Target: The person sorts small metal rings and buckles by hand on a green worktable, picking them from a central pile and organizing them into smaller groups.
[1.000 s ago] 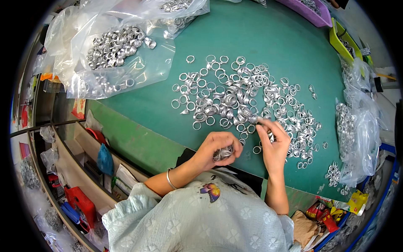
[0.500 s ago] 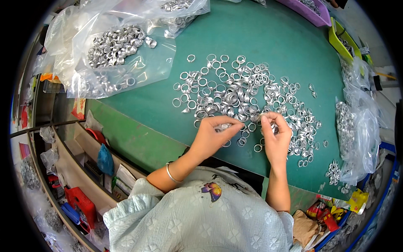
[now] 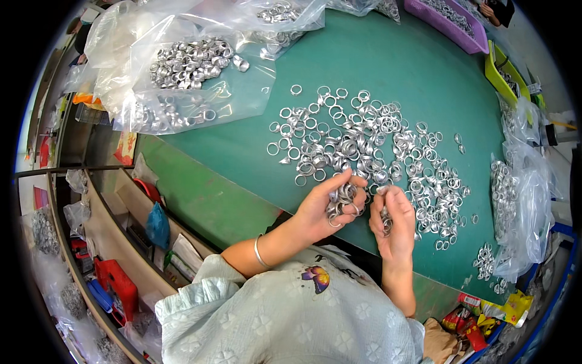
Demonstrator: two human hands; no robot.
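A loose pile of silvery metal rings is spread over the green tabletop in front of me. At the pile's near edge, my left hand is turned partly palm up. Its fingers curl round a clump of rings. Just to its right, my right hand is closed, with thumb and forefinger pinched together near the pile. A few rings show in its curled fingers; whatever sits between the fingertips is too small to make out.
Clear plastic bags of rings lie at the far left. A purple bin and a yellow-green bin stand at the far right. Another bag and a small ring heap lie along the right edge. Shelving runs on the left.
My left hand has turned over, so the rings in it now show. My right hand has drawn slightly nearer to me, its fingers curled round rings. The whole view has shifted a little.
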